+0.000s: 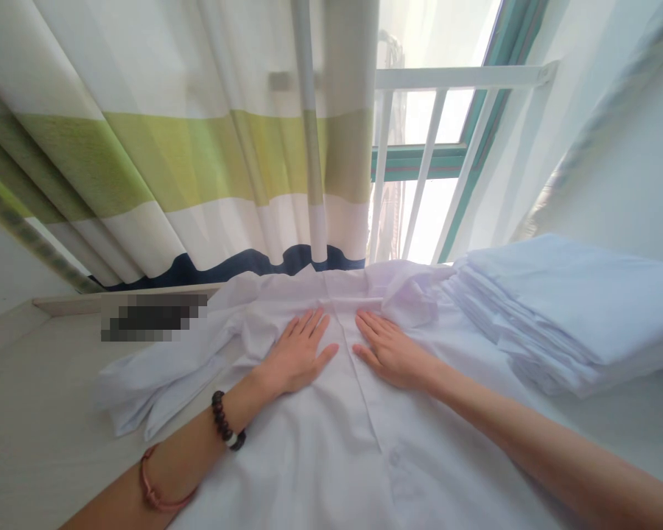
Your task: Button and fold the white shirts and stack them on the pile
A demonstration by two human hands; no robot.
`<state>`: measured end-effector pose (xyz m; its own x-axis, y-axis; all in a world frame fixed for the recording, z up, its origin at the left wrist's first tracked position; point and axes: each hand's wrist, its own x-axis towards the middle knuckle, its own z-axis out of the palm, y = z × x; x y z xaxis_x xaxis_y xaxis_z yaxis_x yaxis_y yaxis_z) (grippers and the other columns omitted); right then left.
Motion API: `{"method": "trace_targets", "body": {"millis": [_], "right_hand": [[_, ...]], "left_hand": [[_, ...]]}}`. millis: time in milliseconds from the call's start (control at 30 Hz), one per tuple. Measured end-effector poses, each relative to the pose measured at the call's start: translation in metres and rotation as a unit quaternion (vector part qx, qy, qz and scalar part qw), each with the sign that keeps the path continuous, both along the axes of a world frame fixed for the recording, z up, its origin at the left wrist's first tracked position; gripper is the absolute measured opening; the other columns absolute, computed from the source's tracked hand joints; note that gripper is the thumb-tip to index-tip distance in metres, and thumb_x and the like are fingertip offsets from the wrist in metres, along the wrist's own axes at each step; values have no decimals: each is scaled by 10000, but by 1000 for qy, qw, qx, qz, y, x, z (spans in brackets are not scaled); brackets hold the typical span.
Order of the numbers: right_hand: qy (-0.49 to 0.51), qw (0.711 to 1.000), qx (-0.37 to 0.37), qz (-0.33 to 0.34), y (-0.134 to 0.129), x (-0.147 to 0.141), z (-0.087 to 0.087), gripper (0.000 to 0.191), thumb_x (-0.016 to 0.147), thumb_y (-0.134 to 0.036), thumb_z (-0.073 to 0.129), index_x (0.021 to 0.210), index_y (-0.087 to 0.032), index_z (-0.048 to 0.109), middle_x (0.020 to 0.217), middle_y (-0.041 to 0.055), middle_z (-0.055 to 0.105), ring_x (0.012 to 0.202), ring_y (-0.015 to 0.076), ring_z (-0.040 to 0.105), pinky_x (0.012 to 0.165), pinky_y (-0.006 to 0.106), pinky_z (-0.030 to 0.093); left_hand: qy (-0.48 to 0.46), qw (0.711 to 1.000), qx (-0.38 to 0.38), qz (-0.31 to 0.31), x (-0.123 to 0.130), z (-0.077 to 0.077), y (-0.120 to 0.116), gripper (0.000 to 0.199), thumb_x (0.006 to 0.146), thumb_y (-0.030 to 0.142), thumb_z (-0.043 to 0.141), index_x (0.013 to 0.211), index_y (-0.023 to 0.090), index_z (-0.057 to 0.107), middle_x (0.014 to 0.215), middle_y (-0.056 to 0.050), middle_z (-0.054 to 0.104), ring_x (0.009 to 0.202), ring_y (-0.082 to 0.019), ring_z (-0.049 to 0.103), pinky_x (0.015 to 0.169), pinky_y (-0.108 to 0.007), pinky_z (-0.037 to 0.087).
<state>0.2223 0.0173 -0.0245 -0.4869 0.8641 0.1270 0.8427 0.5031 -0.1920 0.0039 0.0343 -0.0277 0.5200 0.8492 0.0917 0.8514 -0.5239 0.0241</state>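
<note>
A white garment with long sleeves (331, 442), which looks like a shirt or coat, lies spread out on a pale surface. Its front seam runs down between my hands, and one sleeve stretches out to the left. My left hand (301, 350) rests flat on the cloth left of the seam, fingers extended. On the other side of the seam, my right hand (390, 350) also lies flat with its fingers stretched out. Neither hand grips the fabric. The garment's lower part runs out of view at the bottom.
A stack of folded white cloth (574, 302) stands at the right. Behind the surface hang striped curtains (210, 162), beside a white railing (464, 77) and a window. A dark pixelated object (152, 318) lies at the left, near the pale surface's raised edge (60, 303).
</note>
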Motion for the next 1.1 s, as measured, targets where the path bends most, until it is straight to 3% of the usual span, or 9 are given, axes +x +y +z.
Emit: {"method": "trace_targets", "body": {"millis": [100, 200, 267, 333, 400, 500, 667, 933, 1100], "right_hand": [[-3, 999, 34, 3, 3, 0, 14, 515, 948, -340, 391, 1356, -25, 413, 1467, 220, 350, 1368, 299, 296, 1096, 445, 289], [5, 998, 63, 13, -23, 1, 33, 292, 894, -212, 466, 1138, -86, 566, 1243, 193, 555, 1159, 277, 510, 934, 391, 428], [16, 1000, 13, 16, -46, 2, 41, 179, 905, -238, 454, 916, -150, 609, 955, 104, 648, 871, 209, 605, 729, 311, 459], [9, 997, -64, 37, -64, 2, 44, 267, 920, -334, 444, 747, -191, 587, 723, 30, 635, 666, 164, 583, 583, 269, 384], [-13, 992, -112, 52, -72, 0, 42, 336, 906, -421, 461, 675, -200, 566, 626, 9, 614, 587, 151, 557, 533, 263, 305], [-34, 993, -104, 33, -65, -3, 38, 325, 890, -438, 482, 697, -191, 566, 656, 23, 630, 598, 157, 562, 534, 267, 266], [-18, 995, -90, 27, -44, 0, 42, 324, 919, -407, 444, 698, -188, 534, 683, 27, 610, 630, 152, 540, 557, 256, 294], [30, 997, -60, 32, -52, 8, 33, 273, 928, -341, 444, 712, -193, 520, 698, 7, 567, 629, 136, 501, 574, 244, 313], [7, 1000, -19, 22, -39, 4, 25, 266, 934, -329, 443, 726, -185, 526, 716, 21, 575, 674, 155, 529, 608, 257, 324]], "left_hand": [[-11, 1000, -8, 1, 1, 8, 18, 632, 936, 497, 322, 1423, 96, 360, 1504, -170, 292, 1393, -301, 254, 1120, -475, 233], [-16, 1000, -3, -8, 3, 17, 14, 571, 929, 462, 364, 1400, 142, 398, 1485, -166, 340, 1373, -299, 302, 1112, -483, 251], [-21, 1000, -6, -22, 6, 19, 1, 536, 947, 435, 334, 1407, 164, 386, 1490, -141, 343, 1375, -271, 300, 1126, -471, 228], [-25, 998, -32, -44, 10, 18, -14, 545, 968, 441, 276, 1429, 160, 350, 1506, -125, 316, 1390, -258, 268, 1134, -466, 214], [-23, 996, -61, -62, 14, 15, -22, 580, 969, 473, 259, 1454, 157, 305, 1526, -121, 266, 1410, -276, 210, 1131, -489, 202], [-12, 996, -65, -58, 18, 11, -17, 604, 959, 497, 288, 1480, 195, 245, 1551, -92, 191, 1430, -278, 126, 1142, -502, 141], [-8, 997, -67, -39, 17, 12, 7, 615, 958, 503, 266, 1491, 200, 217, 1556, -77, 163, 1433, -252, 119, 1158, -453, 113], [-5, 997, -72, -34, 4, 9, 0, 800, 893, 647, 282, 1498, 137, 164, 1558, -107, 119, 1438, -251, 88, 1160, -442, 93], [-7, 998, -47, -31, 9, 11, 14, 797, 892, 663, 281, 1481, 129, 226, 1548, -119, 182, 1421, -291, 162, 1143, -498, 107]]}}
